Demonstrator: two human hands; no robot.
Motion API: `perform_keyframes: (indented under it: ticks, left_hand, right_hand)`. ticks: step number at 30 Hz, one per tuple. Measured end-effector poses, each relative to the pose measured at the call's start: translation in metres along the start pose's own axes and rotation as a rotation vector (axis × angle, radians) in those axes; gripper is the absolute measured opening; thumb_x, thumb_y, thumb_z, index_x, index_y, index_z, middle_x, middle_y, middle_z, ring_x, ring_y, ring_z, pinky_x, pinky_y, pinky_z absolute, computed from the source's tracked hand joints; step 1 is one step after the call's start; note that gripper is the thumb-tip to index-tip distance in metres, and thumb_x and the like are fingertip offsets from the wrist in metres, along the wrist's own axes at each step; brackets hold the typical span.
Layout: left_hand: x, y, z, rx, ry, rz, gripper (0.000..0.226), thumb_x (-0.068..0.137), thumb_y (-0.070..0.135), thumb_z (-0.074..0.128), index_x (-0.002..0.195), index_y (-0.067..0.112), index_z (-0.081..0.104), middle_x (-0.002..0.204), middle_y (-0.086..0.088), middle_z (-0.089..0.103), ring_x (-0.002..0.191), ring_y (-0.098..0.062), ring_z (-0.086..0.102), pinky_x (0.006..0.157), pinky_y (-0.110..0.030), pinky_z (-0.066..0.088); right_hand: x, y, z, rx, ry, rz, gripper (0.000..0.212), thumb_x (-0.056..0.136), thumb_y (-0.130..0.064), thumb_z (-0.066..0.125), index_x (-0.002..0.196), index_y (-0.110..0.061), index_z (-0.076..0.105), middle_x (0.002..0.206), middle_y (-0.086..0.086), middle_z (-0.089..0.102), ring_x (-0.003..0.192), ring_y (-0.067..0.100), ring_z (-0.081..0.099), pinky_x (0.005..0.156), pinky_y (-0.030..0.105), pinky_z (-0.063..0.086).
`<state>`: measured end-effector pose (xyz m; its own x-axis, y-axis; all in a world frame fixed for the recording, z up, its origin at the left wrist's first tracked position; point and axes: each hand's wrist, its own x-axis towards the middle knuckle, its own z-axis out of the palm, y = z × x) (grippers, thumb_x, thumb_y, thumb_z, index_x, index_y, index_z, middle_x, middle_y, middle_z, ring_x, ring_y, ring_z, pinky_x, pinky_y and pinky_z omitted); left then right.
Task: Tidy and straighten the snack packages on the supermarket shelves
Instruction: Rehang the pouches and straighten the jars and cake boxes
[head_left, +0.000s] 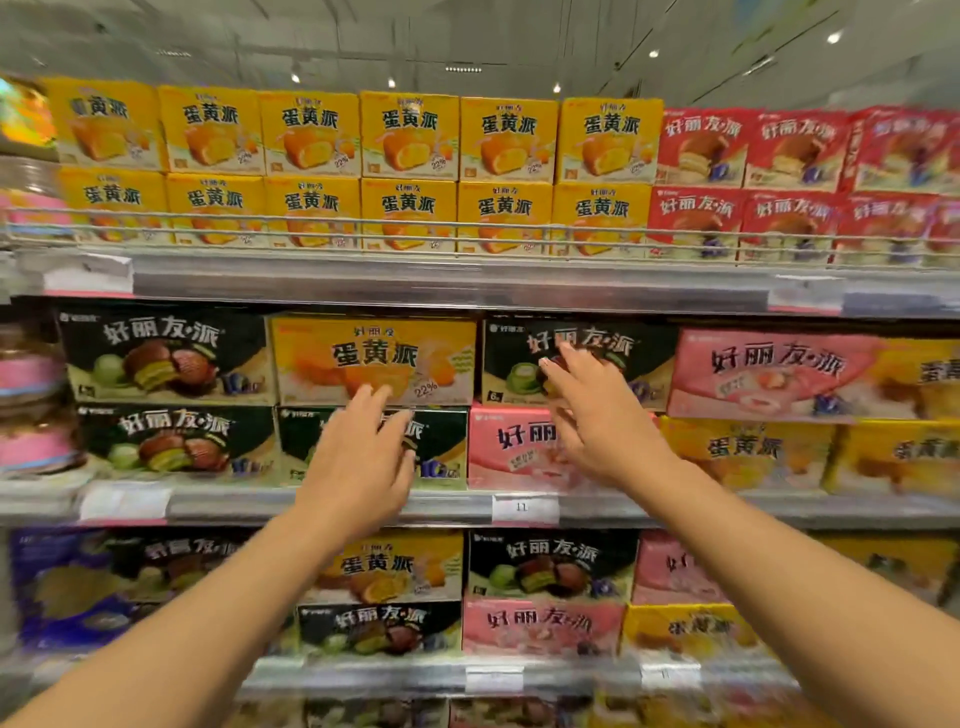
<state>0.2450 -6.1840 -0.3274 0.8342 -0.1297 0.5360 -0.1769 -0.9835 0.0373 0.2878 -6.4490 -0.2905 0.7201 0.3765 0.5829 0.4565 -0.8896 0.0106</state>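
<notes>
Reaching into the middle shelf (332, 506), we've got both hands up at the snack boxes. Dead centre sits the yellow box (374, 361), top tier of the row, and our left hand (358, 462) is spread wide right below it at 6 o'clock, fingers straight, tips brushing its lower edge while the palm covers the dark green box (441, 447) underneath. Whether the fingers actually press on cardboard, we cannot tell.

Over at 3 o'clock from the yellow box, our right hand (597, 410) is open too, fingers fanned and relaxed, laid over the face of another dark green box (582, 364), with the pink box (514, 447) just below at its wrist. Neither hand grips anything.

Out at 9 o'clock, two more dark green boxes (166, 358) are stacked flush. Up at 12 o'clock, the top shelf (447, 280) carries a double row of yellow boxes (410, 166) behind a wire rail, red boxes (789, 182) beside them at 2 o'clock. Down at 6 o'clock, the lower shelf (415, 670) holds a mix of yellow, green and pink boxes, blurred.
</notes>
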Motion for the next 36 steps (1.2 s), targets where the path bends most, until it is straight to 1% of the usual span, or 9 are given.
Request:
perform_keyframes:
  ticks: [3, 5, 8, 15, 20, 23, 26, 31, 36]
  left_hand:
    - [-0.038, 0.0, 0.016, -0.082, -0.071, 0.03, 0.041, 0.097, 0.045, 0.042, 0.127, 0.022, 0.059, 0.135, 0.001, 0.052, 0.133, -0.019, 0.039, 0.108, -0.038, 0.038]
    - [-0.051, -0.003, 0.019, -0.098, -0.086, 0.032, 0.04, 0.097, 0.047, 0.04, 0.122, 0.024, 0.061, 0.123, 0.005, 0.056, 0.119, -0.013, 0.046, 0.1, -0.033, 0.042]
    - [-0.05, -0.006, 0.016, -0.105, -0.037, 0.045, 0.042, 0.095, 0.044, 0.048, 0.13, 0.02, 0.055, 0.126, 0.003, 0.056, 0.121, -0.014, 0.047, 0.102, -0.032, 0.042]
    - [0.021, -0.02, -0.012, 0.104, 0.089, 0.017, 0.073, 0.089, 0.042, 0.06, 0.15, 0.017, 0.029, 0.158, -0.01, 0.025, 0.147, -0.027, 0.02, 0.116, -0.045, 0.027]
    - [0.066, -0.048, -0.017, 0.265, 0.124, -0.138, 0.096, 0.083, 0.052, 0.064, 0.154, 0.014, 0.011, 0.161, -0.013, 0.012, 0.148, -0.031, 0.01, 0.118, -0.048, 0.021]
    - [0.074, -0.066, -0.015, 0.313, 0.137, -0.206, 0.094, 0.082, 0.054, 0.064, 0.152, 0.012, 0.018, 0.158, -0.012, 0.023, 0.148, -0.03, 0.015, 0.116, -0.049, 0.022]
    - [0.072, -0.074, -0.015, 0.328, 0.174, -0.194, 0.089, 0.08, 0.045, 0.071, 0.149, 0.008, 0.028, 0.151, -0.013, 0.037, 0.143, -0.031, 0.027, 0.112, -0.049, 0.03]
    - [0.066, -0.078, -0.014, 0.22, 0.301, -0.142, 0.074, 0.076, 0.026, 0.08, 0.137, 0.004, 0.045, 0.136, -0.016, 0.049, 0.135, -0.036, 0.038, 0.11, -0.052, 0.036]
    - [0.056, -0.081, -0.011, 0.077, 0.447, -0.153, 0.054, 0.067, 0.013, 0.083, 0.111, 0.01, 0.053, 0.131, -0.012, 0.051, 0.137, -0.037, 0.035, 0.103, -0.059, 0.031]
  right_hand:
    - [-0.044, -0.007, 0.012, 0.173, -0.017, 0.104, 0.059, 0.092, -0.023, 0.056, 0.147, -0.014, 0.038, 0.152, 0.007, 0.04, 0.14, 0.025, 0.035, 0.116, 0.043, 0.03]
    - [-0.065, -0.012, 0.02, 0.205, -0.042, 0.133, 0.056, 0.091, -0.023, 0.057, 0.144, -0.014, 0.043, 0.148, 0.006, 0.045, 0.138, 0.024, 0.039, 0.114, 0.041, 0.032]
    - [-0.079, -0.014, 0.024, 0.201, -0.055, 0.126, 0.054, 0.092, -0.027, 0.057, 0.144, -0.018, 0.043, 0.148, 0.001, 0.045, 0.139, 0.019, 0.036, 0.116, 0.039, 0.029]
    - [-0.047, -0.025, 0.019, 0.284, -0.006, 0.007, 0.048, 0.091, -0.014, 0.056, 0.139, -0.017, 0.049, 0.143, -0.001, 0.049, 0.135, 0.016, 0.038, 0.111, 0.022, 0.02]
    - [0.013, -0.042, 0.022, 0.289, 0.057, -0.14, 0.057, 0.09, -0.014, 0.055, 0.145, -0.017, 0.042, 0.151, 0.001, 0.04, 0.142, 0.016, 0.03, 0.118, 0.028, 0.016]
    - [0.05, -0.054, 0.023, 0.247, 0.121, -0.238, 0.06, 0.088, -0.011, 0.058, 0.146, -0.011, 0.041, 0.153, 0.007, 0.038, 0.144, 0.021, 0.03, 0.118, 0.029, 0.016]
    - [0.074, -0.064, 0.027, 0.164, 0.184, -0.313, 0.064, 0.081, -0.008, 0.066, 0.142, -0.004, 0.045, 0.149, 0.016, 0.042, 0.139, 0.031, 0.037, 0.117, 0.042, 0.025]
    - [0.086, -0.07, 0.035, 0.021, 0.198, -0.27, 0.068, 0.085, -0.026, 0.067, 0.145, -0.011, 0.04, 0.141, 0.01, 0.049, 0.13, 0.029, 0.044, 0.108, 0.047, 0.034]
    - [0.084, -0.074, 0.035, 0.053, 0.321, -0.281, 0.047, 0.076, -0.027, 0.077, 0.118, -0.012, 0.061, 0.116, 0.008, 0.057, 0.111, 0.03, 0.052, 0.09, 0.044, 0.044]
